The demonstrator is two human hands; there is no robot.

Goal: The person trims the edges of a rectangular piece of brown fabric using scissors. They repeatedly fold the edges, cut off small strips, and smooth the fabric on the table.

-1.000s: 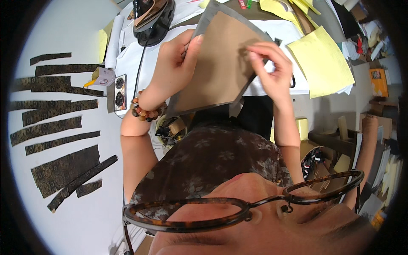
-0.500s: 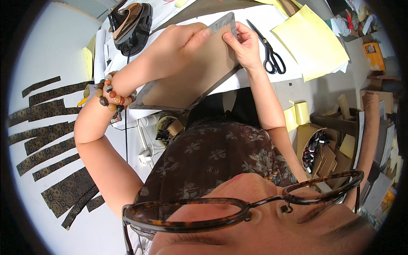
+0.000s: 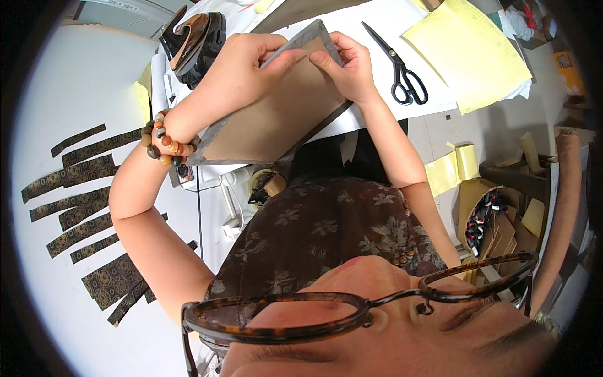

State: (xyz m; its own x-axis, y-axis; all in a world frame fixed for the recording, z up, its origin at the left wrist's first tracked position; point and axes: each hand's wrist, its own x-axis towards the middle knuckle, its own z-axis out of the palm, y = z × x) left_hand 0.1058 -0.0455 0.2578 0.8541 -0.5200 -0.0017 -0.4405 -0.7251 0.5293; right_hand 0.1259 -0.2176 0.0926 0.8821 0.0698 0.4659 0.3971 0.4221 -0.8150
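Note:
A brown board [image 3: 270, 119] with a grey folded-over fabric border is held up at a slant in front of me. My left hand [image 3: 254, 66] grips its left edge near the upper end, thumb on the brown face and fingers around the edge. On the opposite edge my right hand [image 3: 348, 66] pinches close to the top corner, thumb pressed on the face and fingers behind. The board's back is hidden. Black-handled scissors [image 3: 402, 78] lie on the white table to the right of my right hand. Beaded bracelets [image 3: 164, 141] circle my left wrist.
A black and copper clothes iron [image 3: 195, 47] stands at the back left. Dark patterned fabric strips [image 3: 88, 201] lie on the white surface at left. Yellow paper sheets [image 3: 468, 60] overhang the table's right side. Below right, a carton [image 3: 496, 226] holds cardboard pieces.
My left hand has drawn back a little from the board's top corner, its fingers now around the edge. The board's top and my right hand have shifted slightly left. The view has turned slightly.

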